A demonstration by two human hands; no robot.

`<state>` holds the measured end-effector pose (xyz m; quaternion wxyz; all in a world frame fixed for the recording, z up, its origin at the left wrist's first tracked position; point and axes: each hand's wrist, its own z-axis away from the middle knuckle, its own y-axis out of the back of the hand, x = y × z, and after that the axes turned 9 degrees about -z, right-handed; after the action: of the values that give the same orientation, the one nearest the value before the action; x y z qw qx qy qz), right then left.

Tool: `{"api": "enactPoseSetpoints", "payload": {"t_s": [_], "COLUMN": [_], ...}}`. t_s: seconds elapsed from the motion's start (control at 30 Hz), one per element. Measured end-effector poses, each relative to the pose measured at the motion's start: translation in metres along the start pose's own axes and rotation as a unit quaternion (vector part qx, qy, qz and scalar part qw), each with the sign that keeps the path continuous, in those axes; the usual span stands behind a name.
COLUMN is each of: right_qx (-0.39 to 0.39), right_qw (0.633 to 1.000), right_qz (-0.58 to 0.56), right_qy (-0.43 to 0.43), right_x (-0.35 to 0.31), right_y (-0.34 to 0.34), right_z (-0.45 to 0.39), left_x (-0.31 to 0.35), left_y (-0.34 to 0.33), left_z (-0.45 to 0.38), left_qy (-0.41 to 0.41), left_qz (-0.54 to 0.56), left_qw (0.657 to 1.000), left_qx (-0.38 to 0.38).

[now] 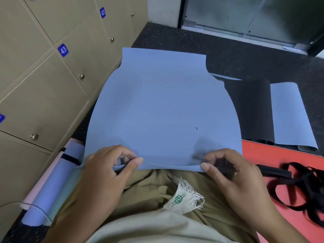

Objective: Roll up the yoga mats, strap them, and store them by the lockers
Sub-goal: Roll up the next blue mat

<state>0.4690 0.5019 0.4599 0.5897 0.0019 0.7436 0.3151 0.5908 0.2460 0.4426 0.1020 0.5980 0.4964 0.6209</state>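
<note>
A blue yoga mat (163, 106) lies spread on the dark floor in front of me, its near edge lifted and starting to curl. My left hand (108, 169) pinches that near edge on the left, and my right hand (226, 171) pinches it on the right. A rolled blue mat (52, 183) with a black strap around it lies against the beige lockers (43, 81) at my left. Black straps (301, 186) lie tangled on a red mat (280, 165) at my right.
A folded black and blue mat (273, 111) lies on the floor to the right of the spread mat. Numbered lockers run along the left. A glass door (245, 14) stands at the far end. My knees and trousers fill the bottom.
</note>
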Motion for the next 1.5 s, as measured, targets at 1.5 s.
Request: {"api": "enactPoseSetpoints", "payload": {"t_s": [1.5], "right_qx": [-0.051], "right_qw": [0.918], "right_qz": [0.264], "right_qy": [0.292], "right_x": [0.034], "right_y": [-0.003], "right_z": [-0.041], "left_x": [-0.021], "left_y": [0.01], "left_z": [-0.041], "left_qy": [-0.297], "left_qz": [-0.245], "left_qw": [0.921], "left_qx": [-0.054]}}
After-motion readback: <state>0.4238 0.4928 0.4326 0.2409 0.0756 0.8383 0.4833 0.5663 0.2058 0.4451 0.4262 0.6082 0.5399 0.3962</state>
